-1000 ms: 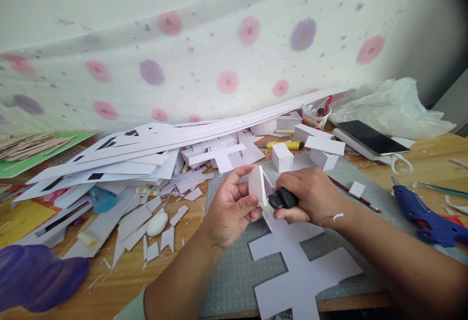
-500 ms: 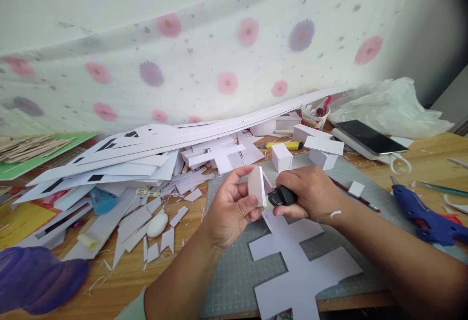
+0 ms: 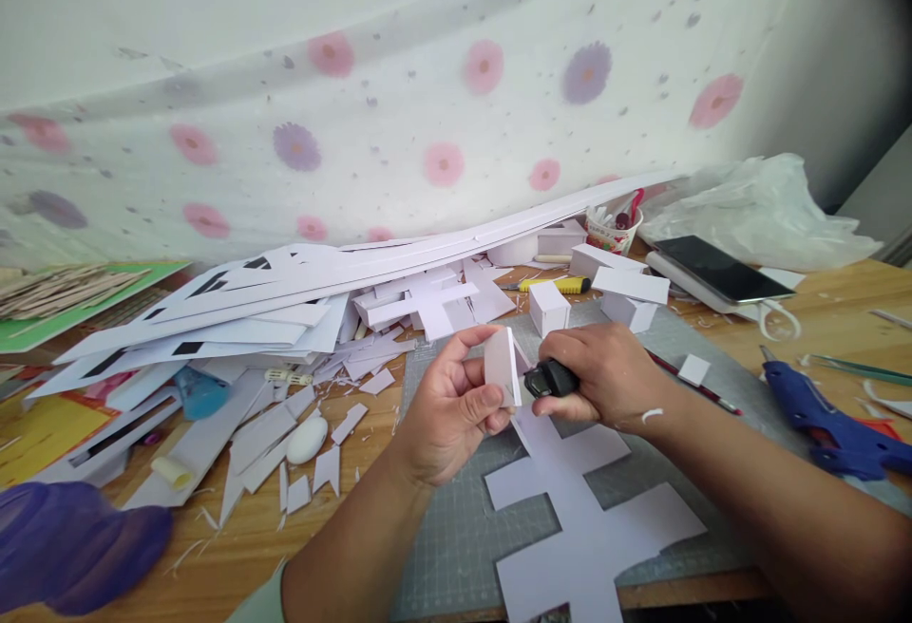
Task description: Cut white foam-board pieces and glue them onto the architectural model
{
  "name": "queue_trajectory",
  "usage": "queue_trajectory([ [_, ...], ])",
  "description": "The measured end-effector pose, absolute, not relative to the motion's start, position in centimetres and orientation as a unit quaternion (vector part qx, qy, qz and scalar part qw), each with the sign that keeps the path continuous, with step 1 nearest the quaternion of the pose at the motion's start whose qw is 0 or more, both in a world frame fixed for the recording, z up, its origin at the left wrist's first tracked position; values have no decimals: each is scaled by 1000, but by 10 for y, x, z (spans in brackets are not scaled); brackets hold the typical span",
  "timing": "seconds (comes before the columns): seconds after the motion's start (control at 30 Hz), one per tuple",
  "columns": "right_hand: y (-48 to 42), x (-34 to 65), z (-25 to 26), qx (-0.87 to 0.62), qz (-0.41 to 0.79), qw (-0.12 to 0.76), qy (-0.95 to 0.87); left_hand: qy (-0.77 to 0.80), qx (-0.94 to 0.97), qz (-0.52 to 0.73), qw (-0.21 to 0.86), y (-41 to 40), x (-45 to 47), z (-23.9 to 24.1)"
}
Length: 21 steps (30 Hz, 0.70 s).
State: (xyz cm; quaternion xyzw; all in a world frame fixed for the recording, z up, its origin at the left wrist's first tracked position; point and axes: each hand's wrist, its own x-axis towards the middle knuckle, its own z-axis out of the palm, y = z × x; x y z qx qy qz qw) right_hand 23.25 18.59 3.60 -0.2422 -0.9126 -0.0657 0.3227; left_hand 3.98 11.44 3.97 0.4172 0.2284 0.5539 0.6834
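Observation:
Between the fingers and thumb of my left hand [image 3: 450, 406], a small white foam-board piece [image 3: 502, 368] is held upright above the table. My right hand [image 3: 614, 372] is closed round a black utility knife [image 3: 550, 380], its front end pointing at the piece's right side. The blade itself cannot be made out. Beneath both hands lies a white cross-shaped board cut-out [image 3: 577, 509] on a grey-green cutting mat [image 3: 448, 547]. A small white box [image 3: 548, 308] stands just beyond my right hand.
White board sheets [image 3: 285, 286] and loose scraps [image 3: 263, 433] cover the left and back. A yellow cutter [image 3: 556, 285] lies behind the box. On the right are a blue glue gun [image 3: 819, 414], a phone [image 3: 719, 267], a pencil [image 3: 719, 400] and a cup of tools [image 3: 613, 234].
The foam-board piece and the knife have shifted very slightly to the right and down. Both hands keep their grip, and the things on the table look the same.

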Motion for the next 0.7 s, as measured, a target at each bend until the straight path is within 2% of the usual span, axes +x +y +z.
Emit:
queue_trajectory([
  [0.7,190,234,37,-245,-45,347,-904,234,419,544,688,113,41,39],
])
